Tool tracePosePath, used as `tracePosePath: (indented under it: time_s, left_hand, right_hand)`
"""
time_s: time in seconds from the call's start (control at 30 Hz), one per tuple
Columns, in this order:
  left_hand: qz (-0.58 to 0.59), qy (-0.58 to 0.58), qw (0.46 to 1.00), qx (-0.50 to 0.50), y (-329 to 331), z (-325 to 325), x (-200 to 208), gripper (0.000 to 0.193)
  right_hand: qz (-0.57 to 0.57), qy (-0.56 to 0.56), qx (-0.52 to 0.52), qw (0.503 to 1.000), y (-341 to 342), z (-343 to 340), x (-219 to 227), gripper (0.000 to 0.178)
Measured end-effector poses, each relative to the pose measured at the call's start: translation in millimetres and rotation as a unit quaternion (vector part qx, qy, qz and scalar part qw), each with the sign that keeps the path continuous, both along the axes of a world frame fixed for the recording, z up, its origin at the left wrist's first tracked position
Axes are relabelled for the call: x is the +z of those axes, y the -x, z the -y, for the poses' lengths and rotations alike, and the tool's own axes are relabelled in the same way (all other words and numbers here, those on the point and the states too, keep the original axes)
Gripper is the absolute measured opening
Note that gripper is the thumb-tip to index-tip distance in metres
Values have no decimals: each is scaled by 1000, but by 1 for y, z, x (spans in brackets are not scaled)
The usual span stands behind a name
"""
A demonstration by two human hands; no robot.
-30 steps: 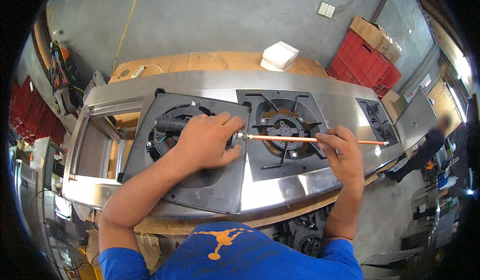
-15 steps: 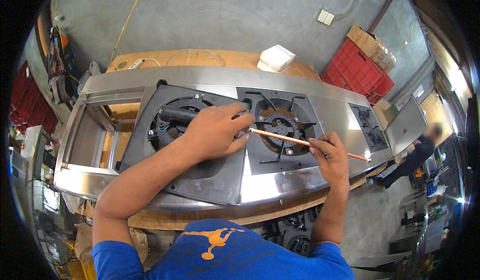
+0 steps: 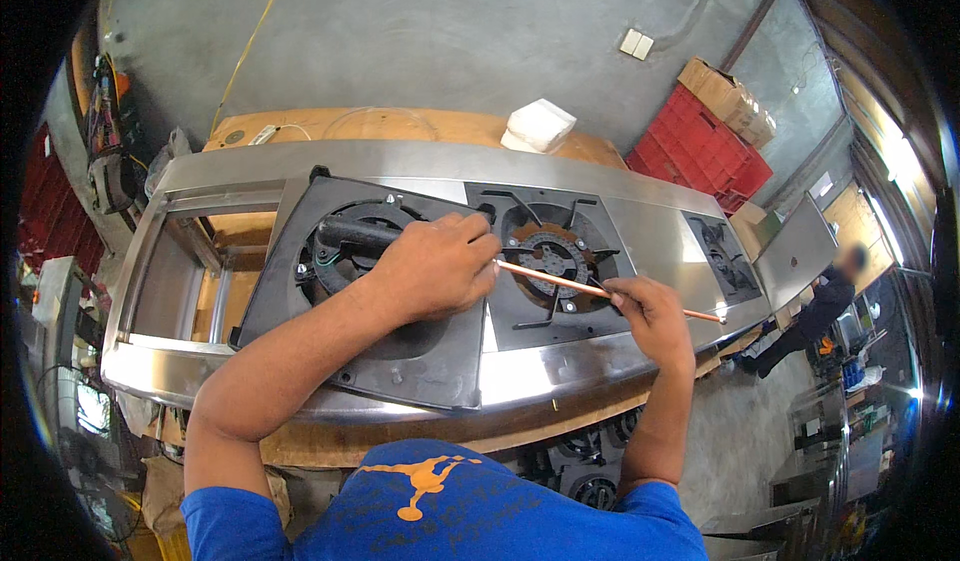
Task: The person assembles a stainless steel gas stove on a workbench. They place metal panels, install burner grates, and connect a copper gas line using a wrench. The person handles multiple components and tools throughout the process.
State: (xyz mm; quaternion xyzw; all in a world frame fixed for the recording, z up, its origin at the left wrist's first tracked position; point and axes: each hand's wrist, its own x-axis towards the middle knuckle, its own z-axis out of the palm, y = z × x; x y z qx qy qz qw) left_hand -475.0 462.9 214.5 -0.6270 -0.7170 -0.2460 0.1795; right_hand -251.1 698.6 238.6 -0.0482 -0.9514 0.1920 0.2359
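A thin copper tube (image 3: 560,282) runs slantwise above the stainless steel stove. My left hand (image 3: 435,261) is closed on the tube's left end, with fingers pinched together that hide the tip. My right hand (image 3: 648,316) grips the tube farther along, and its right end sticks out beyond that hand. Beneath my left hand lies a loose black burner plate (image 3: 400,369), set askew on the stove, with a black cylindrical part (image 3: 350,233) on it. Just behind the tube's middle is a second black plate with a round burner (image 3: 548,257).
An open bay (image 3: 185,281) lies at the stove's left end. A third burner (image 3: 722,251) sits on the right. Behind stand a white foam block (image 3: 540,126) and red crates (image 3: 695,141). Another person (image 3: 815,306) is at far right. More burner plates (image 3: 590,471) lie below the front edge.
The fingers of my left hand have closed over the tube's left end, which showed a small fitting before. My right hand has shifted slightly left along with the whole view.
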Motion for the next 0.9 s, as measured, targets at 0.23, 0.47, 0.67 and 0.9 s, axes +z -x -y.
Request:
tracePosePath:
  time_s: [0.23,0.47,0.67,0.9]
  left_hand:
    - [-13,1,1000,-10,2,1,-2,23]
    - [-20,-6,1000,-7,3,2,-2,24]
    - [-20,-8,1000,-19,2,3,0,21]
    - [-14,-5,1000,-15,2,2,-2,20]
  right_hand:
    - [30,-20,-28,999,7,5,3,20]
    - [7,-23,-24,999,13,-1,-5,16]
    - [-16,-32,-31,999,12,-1,-9,16]
    - [-35,-30,-45,998,14,5,-12,15]
